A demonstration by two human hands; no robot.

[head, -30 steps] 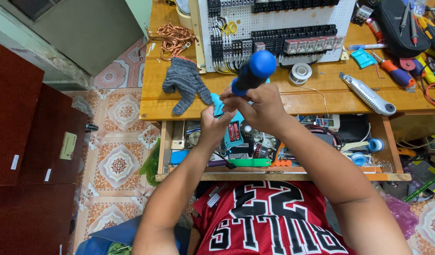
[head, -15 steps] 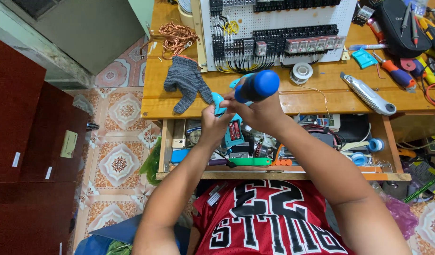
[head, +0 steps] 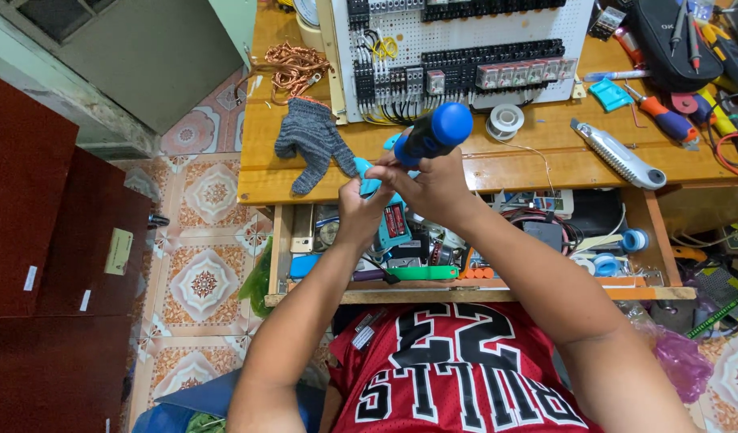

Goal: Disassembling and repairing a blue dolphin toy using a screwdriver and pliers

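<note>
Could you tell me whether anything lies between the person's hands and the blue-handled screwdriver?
Nothing visible does. The right hand already grips the blue-handled screwdriver, and the left hand meets it at a small light-blue part above the wooden bench.

An electrician's home workshop: wooden workbench point(head: 513, 164) with a wired panel board point(head: 465, 48), screwdrivers point(head: 665, 120), solder reel point(head: 505, 120).

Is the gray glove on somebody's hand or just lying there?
Lying there. The gray glove is flat on the wooden bench, fingers spread, empty. Both hands are bare: the right hand grips a blue-handled screwdriver.
</note>
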